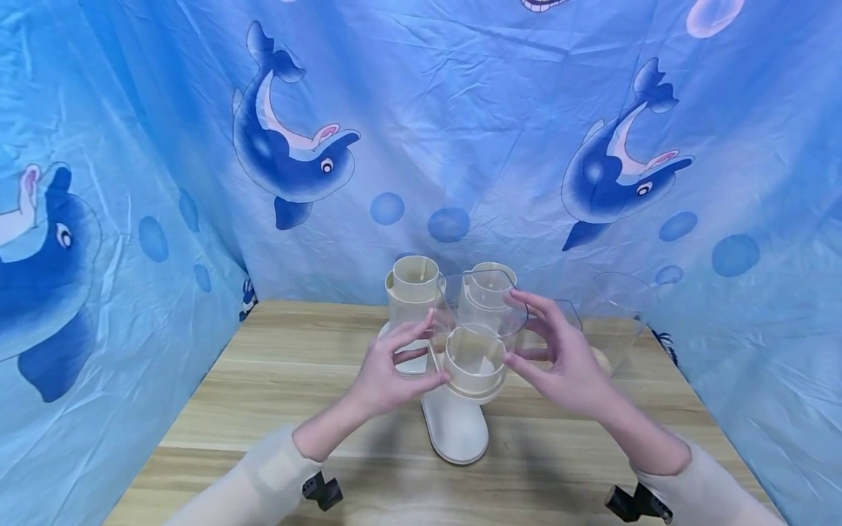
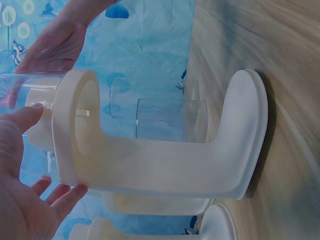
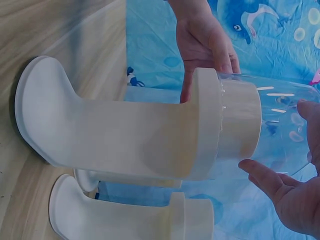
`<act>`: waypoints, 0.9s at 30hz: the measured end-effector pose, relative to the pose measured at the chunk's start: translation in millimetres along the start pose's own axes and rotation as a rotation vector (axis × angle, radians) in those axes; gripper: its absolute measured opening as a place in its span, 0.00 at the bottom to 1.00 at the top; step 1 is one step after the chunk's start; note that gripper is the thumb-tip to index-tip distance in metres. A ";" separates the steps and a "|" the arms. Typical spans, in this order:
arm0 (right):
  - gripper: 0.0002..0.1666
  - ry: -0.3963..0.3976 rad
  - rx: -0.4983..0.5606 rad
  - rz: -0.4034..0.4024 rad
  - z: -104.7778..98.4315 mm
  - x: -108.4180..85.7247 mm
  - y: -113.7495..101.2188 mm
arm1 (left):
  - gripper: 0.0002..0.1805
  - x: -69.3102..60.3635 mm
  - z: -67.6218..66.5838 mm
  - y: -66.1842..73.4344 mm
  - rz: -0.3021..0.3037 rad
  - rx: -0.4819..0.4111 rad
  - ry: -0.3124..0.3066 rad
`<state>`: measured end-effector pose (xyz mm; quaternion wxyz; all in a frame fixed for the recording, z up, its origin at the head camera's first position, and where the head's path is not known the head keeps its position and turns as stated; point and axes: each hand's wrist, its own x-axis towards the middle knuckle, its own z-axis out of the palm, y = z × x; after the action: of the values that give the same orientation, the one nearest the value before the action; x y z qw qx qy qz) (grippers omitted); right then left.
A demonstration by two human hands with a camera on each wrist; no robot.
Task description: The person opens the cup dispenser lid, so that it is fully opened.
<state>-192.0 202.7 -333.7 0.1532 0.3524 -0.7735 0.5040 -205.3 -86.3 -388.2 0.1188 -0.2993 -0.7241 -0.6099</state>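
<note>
A white stand (image 1: 459,435) with a rounded foot and a ring-shaped collar (image 3: 205,125) stands upright at the front middle of the table. Over the collar's raised rim sits a clear plastic cylinder (image 3: 282,95), open at its top. My left hand (image 1: 391,369) holds the cylinder from the left side, its lower fingertips touching the collar in the left wrist view. From the right, my right hand (image 1: 559,358) grips the cylinder between thumb and fingers. How far down the cylinder sits on the rim is hard to tell through the clear wall.
Behind the front stand are two more white stands, one at back left (image 1: 414,281) and one at back right (image 1: 496,276). More clear cylinders (image 1: 621,299) stand on the wooden table (image 1: 276,365) to the right. A blue dolphin curtain (image 1: 408,109) encloses the back and sides.
</note>
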 end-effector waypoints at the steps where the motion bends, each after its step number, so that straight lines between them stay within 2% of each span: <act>1: 0.52 0.001 -0.001 -0.001 0.2 -1.2 0.3 | 0.51 -0.9 0.6 -0.6 -0.001 0.000 -0.003; 7: 0.53 0.007 -0.004 0.001 0.7 -6.5 1.2 | 0.51 -4.4 3.3 -3.0 0.000 0.004 -0.017; 15: 0.52 -0.006 -0.003 -0.004 -0.1 -8.2 1.8 | 0.52 -7.7 7.2 -6.4 0.017 -0.005 0.002; 19: 0.52 -0.012 -0.031 -0.004 -0.7 -8.8 2.9 | 0.52 -10.1 8.7 -9.1 0.062 0.005 0.012; 23: 0.53 -0.016 -0.055 0.004 -1.3 -9.3 3.8 | 0.50 -8.8 9.1 -14.0 0.132 0.062 0.020; 27: 0.49 -0.010 -0.048 0.010 0.1 -8.2 3.9 | 0.51 -1.1 7.9 -18.5 0.147 0.047 0.020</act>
<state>-188.9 206.9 -341.2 0.1551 0.3473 -0.7880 0.4842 -213.6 -80.6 -405.6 0.1773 -0.3429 -0.7129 -0.5854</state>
